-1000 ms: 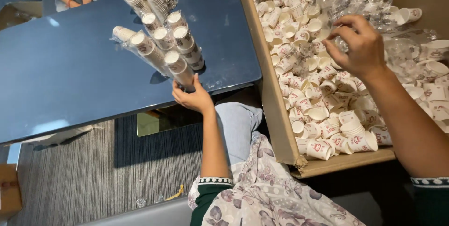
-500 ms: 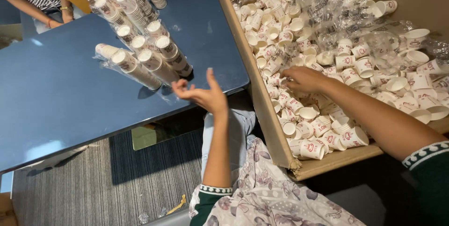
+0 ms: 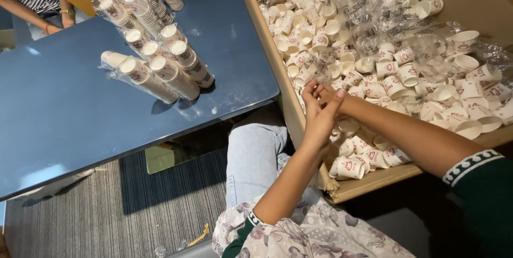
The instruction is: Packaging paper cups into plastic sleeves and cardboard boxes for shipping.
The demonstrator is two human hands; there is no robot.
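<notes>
Blue table (image 3: pixel 80 124) fills the left. On it, toward its far right part: wrapped cup stacks (image 3: pixel 155 49), lying tilted. Beyond table's far-left corner: another person's arm (image 3: pixel 32 15). Under table's near edge: grey striped carpet (image 3: pixel 107 210).

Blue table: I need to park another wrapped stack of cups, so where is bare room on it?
The blue table is bare across its near left half, below the wrapped cup stacks, and along its right edge by the cardboard box. The far middle is crowded with stacks; the box is full of loose cups.
</notes>
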